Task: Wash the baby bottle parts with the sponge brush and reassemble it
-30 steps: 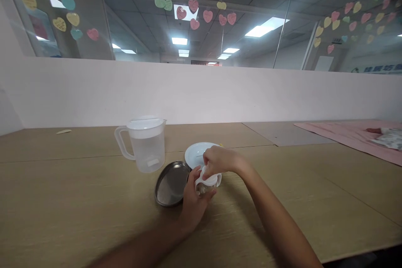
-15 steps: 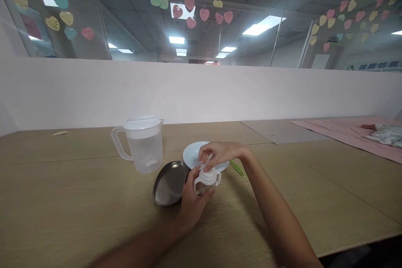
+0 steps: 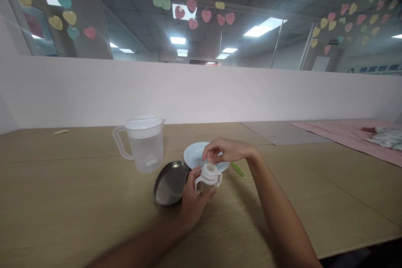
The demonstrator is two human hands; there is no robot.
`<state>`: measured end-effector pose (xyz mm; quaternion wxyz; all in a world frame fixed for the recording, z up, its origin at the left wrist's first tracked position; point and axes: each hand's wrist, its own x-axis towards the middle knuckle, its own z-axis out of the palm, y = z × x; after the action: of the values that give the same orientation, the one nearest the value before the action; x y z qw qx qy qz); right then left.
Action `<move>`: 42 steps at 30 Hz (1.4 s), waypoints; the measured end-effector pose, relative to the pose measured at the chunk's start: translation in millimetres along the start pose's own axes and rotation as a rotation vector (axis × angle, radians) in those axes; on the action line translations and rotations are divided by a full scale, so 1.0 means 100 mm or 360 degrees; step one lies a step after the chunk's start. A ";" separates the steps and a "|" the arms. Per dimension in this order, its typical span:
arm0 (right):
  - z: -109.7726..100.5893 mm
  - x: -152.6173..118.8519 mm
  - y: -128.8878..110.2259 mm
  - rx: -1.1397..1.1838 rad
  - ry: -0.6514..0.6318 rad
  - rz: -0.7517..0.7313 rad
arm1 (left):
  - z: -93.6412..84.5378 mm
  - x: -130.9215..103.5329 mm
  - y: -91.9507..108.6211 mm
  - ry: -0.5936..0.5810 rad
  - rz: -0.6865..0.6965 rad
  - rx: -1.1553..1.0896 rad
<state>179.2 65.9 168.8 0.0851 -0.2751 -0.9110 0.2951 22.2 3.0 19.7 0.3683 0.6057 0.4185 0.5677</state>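
My left hand (image 3: 191, 202) is wrapped round a small clear baby bottle (image 3: 207, 179) with a white collar and white side handles. Inside the bottle are pale bits too blurred to name. Just above the bottle's top, my right hand (image 3: 228, 150) has its fingers curled and pinched together; whatever they may hold is too small to make out. Behind the bottle, partly covered by the right hand, lies a white plate (image 3: 190, 155). A curved metal kidney dish (image 3: 169, 185) sits to the left of the left hand, close to its fingers.
A translucent lidded pitcher (image 3: 146, 148) stands behind the metal dish. A green handle (image 3: 238, 169) sticks out at the plate's right. Far right, a pink cloth (image 3: 342, 132) carries a patterned item. A small pale piece (image 3: 60, 132) lies far left, before the white wall (image 3: 201, 92).
My right hand has lifted slightly up and to the right, off the bottle's top, which now shows. The left hand keeps its hold on the bottle. The view has shifted slightly.
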 end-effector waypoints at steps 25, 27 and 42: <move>-0.13 -0.31 -0.22 0.0187 0.1367 -0.0260 | -0.09 0.45 0.52 -0.0061 0.0344 0.0101; -0.13 -0.31 -0.23 0.0204 0.1510 -0.0300 | -0.11 0.65 0.67 -0.0125 0.0394 0.0049; -0.24 -0.24 -0.01 0.0174 0.2009 -0.0198 | -0.11 0.93 0.52 -0.0307 0.0369 0.0349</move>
<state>205.9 63.4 188.9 0.6365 -0.3379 -0.6834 0.1167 16.4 69.1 104.2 0.2704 0.7381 0.3680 0.4967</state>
